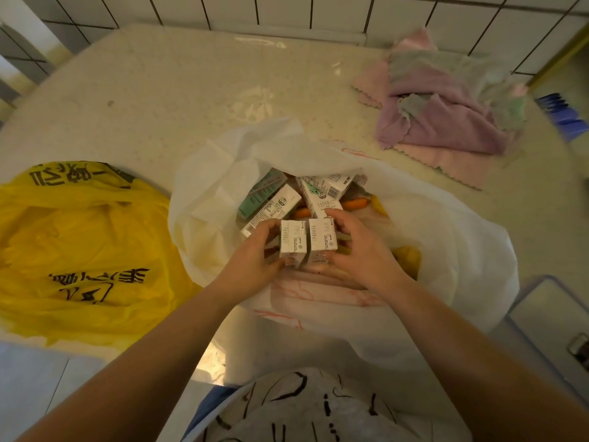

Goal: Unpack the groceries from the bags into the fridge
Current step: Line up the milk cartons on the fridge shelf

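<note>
An open white plastic bag (446, 237) sits on the counter in front of me. Over its mouth I hold two small white cartons side by side. My left hand (251, 253) grips the left carton (293, 240), and my right hand (357, 250) grips the right carton (322, 239). Deeper in the bag lie more cartons, white and green (271, 199), an orange carrot (355, 204) and something yellow (408, 256). A crumpled yellow plastic bag (79, 250) with black lettering lies to the left. No fridge is in view.
The speckled counter (159, 100) runs back to a white tiled wall (287, 8). A heap of pink and purple cloths (446, 113) lies at the back right. A blue object (564, 116) sits at the right edge, a grey tray-like thing (554, 317) at the near right.
</note>
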{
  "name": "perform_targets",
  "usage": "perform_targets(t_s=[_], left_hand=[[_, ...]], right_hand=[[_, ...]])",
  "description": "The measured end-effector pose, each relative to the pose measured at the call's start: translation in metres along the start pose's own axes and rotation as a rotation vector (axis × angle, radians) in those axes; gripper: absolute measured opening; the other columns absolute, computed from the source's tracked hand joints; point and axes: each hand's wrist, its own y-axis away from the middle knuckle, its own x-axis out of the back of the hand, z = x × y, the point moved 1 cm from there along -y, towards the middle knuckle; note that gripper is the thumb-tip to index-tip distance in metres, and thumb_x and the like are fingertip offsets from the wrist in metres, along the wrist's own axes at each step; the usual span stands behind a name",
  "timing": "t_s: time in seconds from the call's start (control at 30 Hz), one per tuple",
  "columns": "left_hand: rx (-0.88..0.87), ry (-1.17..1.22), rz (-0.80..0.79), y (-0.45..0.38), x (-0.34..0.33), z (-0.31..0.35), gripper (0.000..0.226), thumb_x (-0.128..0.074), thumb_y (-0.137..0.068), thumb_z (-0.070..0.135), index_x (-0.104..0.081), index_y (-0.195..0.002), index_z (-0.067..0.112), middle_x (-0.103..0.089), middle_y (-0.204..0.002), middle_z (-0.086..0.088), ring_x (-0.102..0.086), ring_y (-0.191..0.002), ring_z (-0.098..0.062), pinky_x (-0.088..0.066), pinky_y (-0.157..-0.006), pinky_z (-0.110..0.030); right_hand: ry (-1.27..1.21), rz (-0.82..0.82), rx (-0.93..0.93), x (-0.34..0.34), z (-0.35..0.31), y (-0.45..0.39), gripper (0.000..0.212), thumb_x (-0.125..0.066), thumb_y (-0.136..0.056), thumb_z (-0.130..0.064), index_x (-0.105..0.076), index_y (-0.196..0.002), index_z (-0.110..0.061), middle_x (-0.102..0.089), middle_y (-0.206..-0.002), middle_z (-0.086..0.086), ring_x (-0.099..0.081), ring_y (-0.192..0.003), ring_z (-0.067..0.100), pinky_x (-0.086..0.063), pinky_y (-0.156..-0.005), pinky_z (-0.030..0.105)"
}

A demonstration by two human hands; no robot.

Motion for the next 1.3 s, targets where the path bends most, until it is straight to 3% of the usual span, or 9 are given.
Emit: perform_targets(t_s=[0.23,0.37,0.53,0.7,0.77,0.93,1.07,1.2,1.3], left_hand=[[-0.007,-0.065,0.062,0.001,-0.002,0.006,0.058,-0.07,-0.082,0.013,-0.042,-0.132,0.02,-0.047,-0.12,0.014,-0.046,-0.108,0.002,-0.038,-0.077,0.002],[-0.046,-0.069,0.122,0.008,0.008,0.018,0.058,-0.071,-0.081,0.013,-0.042,-0.13,0.026,-0.05,-0.125,0.013,-0.046,-0.112,0.005,-0.041,-0.088,-0.007],[-0.078,0.101,0.378,0.036,0.041,0.052,0.06,-0.073,-0.078,0.007,-0.041,-0.119,0.037,-0.051,-0.108,0.03,-0.049,-0.101,0.022,-0.045,-0.08,-0.005],[-0.121,0.166,0.613,0.092,0.079,0.064,0.059,-0.067,-0.081,0.002,-0.043,-0.121,0.038,-0.052,-0.112,0.029,-0.049,-0.106,0.019,-0.048,-0.074,-0.008],[-0.12,0.133,0.678,0.121,0.093,0.061,0.058,-0.066,-0.082,0.002,-0.042,-0.125,0.035,-0.051,-0.112,0.03,-0.048,-0.104,0.023,-0.046,-0.07,-0.005],[-0.114,0.145,0.843,0.202,0.125,0.036,0.057,-0.065,-0.083,0.004,-0.044,-0.127,0.034,-0.055,-0.119,0.021,-0.053,-0.113,0.007,-0.05,-0.077,-0.011],[-0.104,0.177,0.983,0.283,0.153,0.008,0.06,-0.062,-0.084,0.0,-0.043,-0.123,0.041,-0.056,-0.116,0.025,-0.053,-0.107,0.014,-0.046,-0.076,-0.006],[-0.046,0.131,1.104,0.376,0.185,-0.029,0.058,-0.062,-0.085,0.004,-0.043,-0.129,0.036,-0.053,-0.11,0.032,-0.049,-0.097,0.026,-0.042,-0.07,0.001],[0.005,0.075,1.147,0.445,0.215,-0.054,0.06,-0.063,-0.085,0.007,-0.042,-0.133,0.036,-0.054,-0.116,0.027,-0.051,-0.104,0.016,-0.043,-0.076,-0.003]], right_hand=[[0.068,0.007,0.011,-0.005,-0.001,0.0,0.066,-0.074,-0.078,-0.023,-0.039,-0.134,-0.028,-0.05,-0.137,-0.009,-0.046,-0.125,0.008,-0.041,-0.09,0.021],[0.014,0.065,0.089,0.002,-0.012,0.001,0.065,-0.075,-0.077,-0.02,-0.044,-0.132,-0.029,-0.053,-0.133,-0.009,-0.044,-0.118,-0.002,-0.043,-0.099,0.027],[-0.191,0.094,0.277,0.014,-0.052,0.002,0.074,-0.073,-0.079,-0.014,-0.035,-0.128,-0.054,-0.054,-0.129,-0.009,-0.05,-0.119,0.002,-0.046,-0.1,0.038],[-0.191,0.007,0.443,0.001,-0.112,0.003,0.076,-0.071,-0.08,-0.008,-0.03,-0.133,-0.043,-0.053,-0.116,-0.014,-0.052,-0.111,-0.001,-0.046,-0.097,0.024],[-0.153,-0.05,0.513,-0.015,-0.138,0.008,0.075,-0.07,-0.081,-0.01,-0.028,-0.134,-0.043,-0.052,-0.118,-0.011,-0.05,-0.112,-0.001,-0.046,-0.096,0.025],[-0.106,-0.205,0.677,-0.07,-0.195,0.035,0.069,-0.068,-0.083,-0.018,-0.027,-0.133,-0.043,-0.047,-0.112,-0.023,-0.044,-0.108,-0.017,-0.043,-0.095,0.023],[-0.055,-0.296,0.779,-0.132,-0.243,0.069,0.068,-0.067,-0.083,-0.018,-0.027,-0.129,-0.047,-0.047,-0.111,-0.023,-0.046,-0.108,-0.014,-0.046,-0.095,0.027],[-0.073,-0.373,0.864,-0.211,-0.294,0.119,0.068,-0.066,-0.084,-0.016,-0.034,-0.142,-0.029,-0.046,-0.116,-0.025,-0.047,-0.112,-0.008,-0.048,-0.096,0.032],[-0.083,-0.413,0.939,-0.273,-0.334,0.156,0.067,-0.065,-0.084,-0.021,-0.035,-0.143,-0.027,-0.048,-0.122,-0.021,-0.046,-0.115,-0.006,-0.048,-0.096,0.033]])
